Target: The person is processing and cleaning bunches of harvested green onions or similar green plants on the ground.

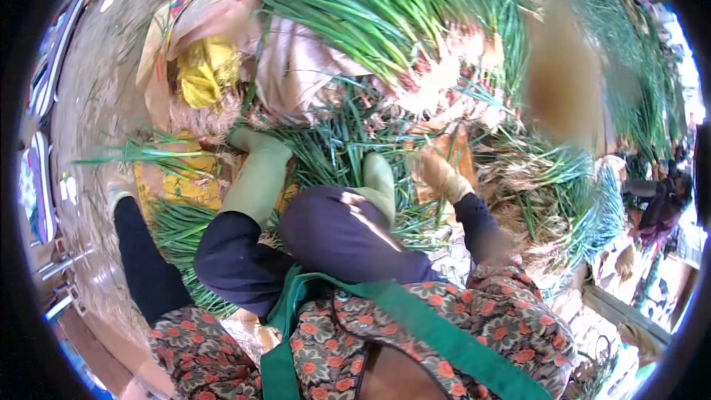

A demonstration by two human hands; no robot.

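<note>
My left hand point(118, 185), in a pale glove, is at the far left, with its fingers smeared by motion. Just above it, a few green onions point(159, 154) stretch sideways over a yellow printed sack point(174, 181). On the other side, my right hand point(438, 174) wears a tan glove and is low beside my right knee, close to an orange-brown board point(461, 150) and loose onion leaves. Blur hides how its fingers are set. Between my green boots point(259, 178) lies a heap of dark green onion leaves point(333, 144).
A large pile of green onions point(370, 7), roots toward me, fills the ground ahead beside a pale cloth point(296, 67) and a yellow bag point(207, 74). More onions with dry roots point(526, 167) lie to the right. Another person point(659, 204) is at the far right.
</note>
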